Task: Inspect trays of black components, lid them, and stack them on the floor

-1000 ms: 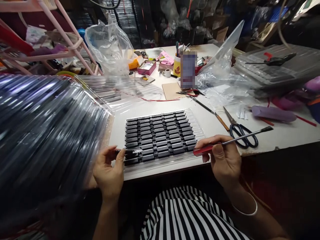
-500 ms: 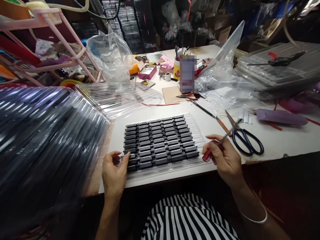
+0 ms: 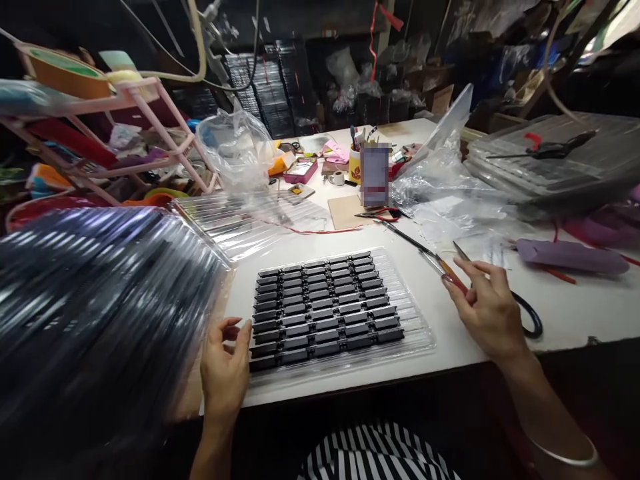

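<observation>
A clear ribbed plastic tray [image 3: 417, 327] lies flat on the table, holding rows of small black comb-edged parts [image 3: 325, 313]. At its left edge is my left hand [image 3: 225, 363], thumb against the edge and fingers loosely curled and apart. My right hand [image 3: 487, 310] is right of the tray, over the dark-handled scissors [image 3: 533, 317], fingers stretched and apart. A tool with a red handle and metal shaft [image 3: 434, 262] lies beneath its thumb, beside a pen-like tool with a dark and orange shaft [image 3: 400, 233]. The fingers partly cover the scissors and the red handle.
On the left is a large stack of dark-filled plastic trays [image 3: 110, 320], below a pink rack [image 3: 165, 127]. Behind the work are a beige square board [image 3: 345, 212], red-handled pliers [image 3: 385, 215] and a yellow cup [image 3: 355, 167]. Clear plastic bags [image 3: 430, 180] and a purple roll [image 3: 570, 257] lie right.
My right hand has moved right with the red-handled tool, which now lies near the scissors, and its fingers have opened. My left hand stays at the tray's left edge. The view has tilted up.
</observation>
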Available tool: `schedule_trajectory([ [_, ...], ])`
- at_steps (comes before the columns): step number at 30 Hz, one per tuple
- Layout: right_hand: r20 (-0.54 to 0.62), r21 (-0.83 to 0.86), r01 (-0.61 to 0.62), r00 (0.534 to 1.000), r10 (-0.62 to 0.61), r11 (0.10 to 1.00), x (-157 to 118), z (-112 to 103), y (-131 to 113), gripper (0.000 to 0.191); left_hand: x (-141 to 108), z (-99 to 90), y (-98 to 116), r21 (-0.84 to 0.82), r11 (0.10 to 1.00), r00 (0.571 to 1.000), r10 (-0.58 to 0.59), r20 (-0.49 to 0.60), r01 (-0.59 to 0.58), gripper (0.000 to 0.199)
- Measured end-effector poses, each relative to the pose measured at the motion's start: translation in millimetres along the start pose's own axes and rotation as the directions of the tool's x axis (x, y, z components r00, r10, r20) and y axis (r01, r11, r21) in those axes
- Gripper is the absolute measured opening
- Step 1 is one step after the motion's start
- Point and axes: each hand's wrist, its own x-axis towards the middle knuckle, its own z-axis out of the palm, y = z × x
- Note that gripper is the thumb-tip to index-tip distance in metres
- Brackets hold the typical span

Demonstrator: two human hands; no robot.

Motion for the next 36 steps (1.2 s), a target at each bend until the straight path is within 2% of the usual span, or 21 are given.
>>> schedule_trajectory([
  [3,-0.069,0.218,0.094,0.994,-0.081,0.971,-10,9,-16,0.031,23,-3.8,21,-0.311,0.950,1.000,-0.028,0.011,0.030,0.039],
  [4,-0.071,0.263,0.124,0.992,-0.109,0.957,-13,13,-20,0.029,35,-3.9,28,-0.458,0.886,0.997,-0.058,0.046,0.073,0.040],
  [6,-0.061,0.325,0.160,0.987,-0.148,0.932,-17,21,-25,0.027,61,-2.3,43,-0.688,0.700,0.980,-0.108,0.166,0.193,0.044],
  [8,-0.060,0.356,0.166,0.986,-0.155,0.920,-19,26,-25,0.026,88,1.3,55,-0.741,0.619,0.964,-0.115,0.241,0.259,0.042],
  [10,-0.065,0.373,0.153,0.988,-0.139,0.915,-19,29,-22,0.026,108,6.2,65,-0.743,0.606,0.954,-0.106,0.281,0.286,0.034],
  [12,-0.066,0.383,0.138,0.990,-0.122,0.913,-20,29,-19,0.025,115,10.8,72,-0.747,0.598,0.948,-0.074,0.309,0.290,0.035],
  [14,-0.056,0.402,0.133,0.991,-0.120,0.906,-21,28,-15,0.024,110,13.0,75,-0.758,0.595,0.949,-0.024,0.315,0.267,0.047],
  [17,-0.037,0.460,0.093,0.996,-0.085,0.883,-23,26,-13,0.024,87,8.2,68,-0.779,0.587,0.949,0.057,0.310,0.219,0.060],
  [20,-0.038,0.539,0.003,0.999,0.021,0.842,-21,20,-15,0.022,62,-3.2,57,-0.787,0.569,0.934,0.087,0.346,0.238,0.060],
  [23,-0.043,0.649,-0.077,0.990,0.137,0.757,-13,11,-21,0.025,45,-14.2,55,-0.786,0.549,0.918,0.079,0.388,0.285,0.057],
  [25,0.028,0.758,-0.132,0.985,0.171,0.639,-4,6,-26,0.034,39,-19.2,57,-0.768,0.548,0.898,0.067,0.435,0.331,0.055],
  [27,0.197,0.867,-0.235,0.971,0.133,0.440,4,2,-31,0.045,36,-22.6,59,-0.723,0.564,0.865,0.030,0.501,0.399,0.052],
  [29,0.379,0.895,-0.378,0.925,0.043,0.236,10,-2,-35,0.053,32,-25.2,56,-0.657,0.605,0.833,-0.020,0.552,0.450,0.051],
  [30,0.454,0.875,-0.449,0.891,0.011,0.180,11,-3,-36,0.055,30,-26.4,53,-0.617,0.653,0.835,-0.043,0.548,0.439,0.052],
  [32,0.564,0.811,-0.556,0.826,0.009,0.182,10,-5,-37,0.057,25,-27.9,42,-0.517,0.779,0.872,-0.075,0.484,0.354,0.054],
  [34,0.635,0.730,-0.623,0.770,0.057,0.280,6,-5,-35,0.058,19,-28.1,27,-0.407,0.878,0.920,-0.088,0.382,0.252,0.054],
  [36,0.657,0.658,-0.625,0.749,0.086,0.420,0,-3,-30,0.060,11,-27.2,15,-0.323,0.926,0.944,-0.089,0.316,0.196,0.047],
])
